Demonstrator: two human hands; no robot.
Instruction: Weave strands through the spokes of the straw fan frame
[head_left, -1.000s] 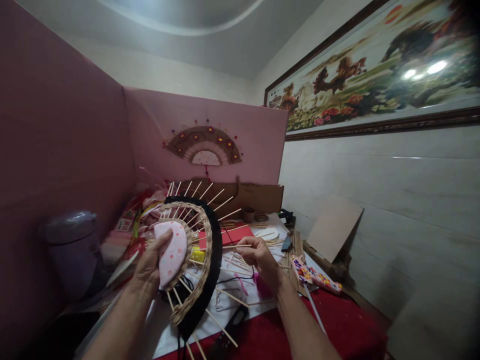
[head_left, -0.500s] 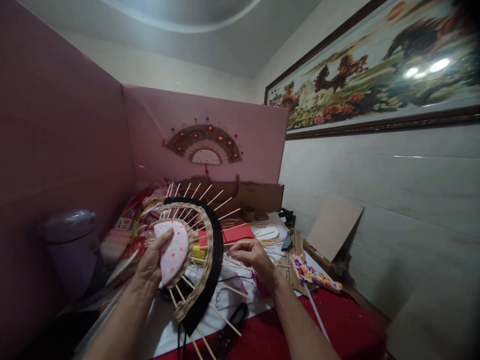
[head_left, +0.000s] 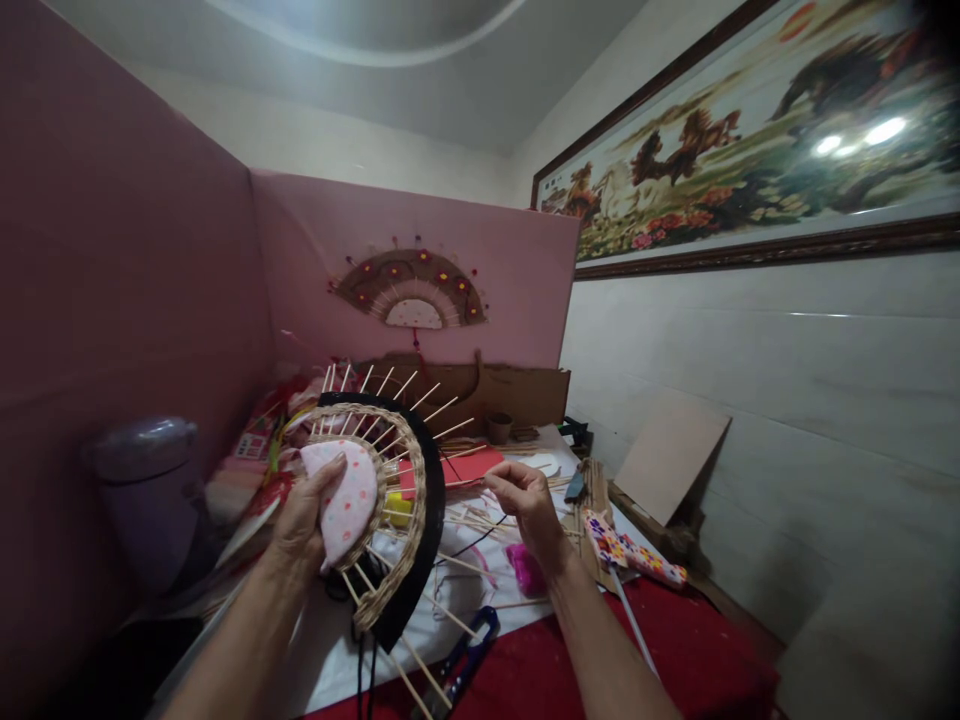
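My left hand [head_left: 304,515] grips a half-made fan by its half-round fabric base [head_left: 352,505], white-pink with red dots. The thumb lies on top and the fingers are hidden behind. Thin wooden sticks [head_left: 420,396] radiate from the base, crossed by a braided straw band [head_left: 418,500] and a black outer band [head_left: 433,500]. To the right of the fan, my right hand [head_left: 529,500] is closed in a pinch on a thin black cord [head_left: 484,537], near a stick's tip. The cord's tail hangs below that hand toward the fan.
Blue-handled scissors [head_left: 472,645] lie at the table's front, near a magenta bundle [head_left: 527,568]. Red paper [head_left: 450,470], a yellow object [head_left: 400,510] and loose sticks lie behind the fan. A finished fan [head_left: 415,290] hangs on the pink panel. A lidded container [head_left: 146,510] stands left.
My right hand has moved right and slightly up, away from the fan's edge, drawing the cord. The fan has shifted slightly left in my left hand.
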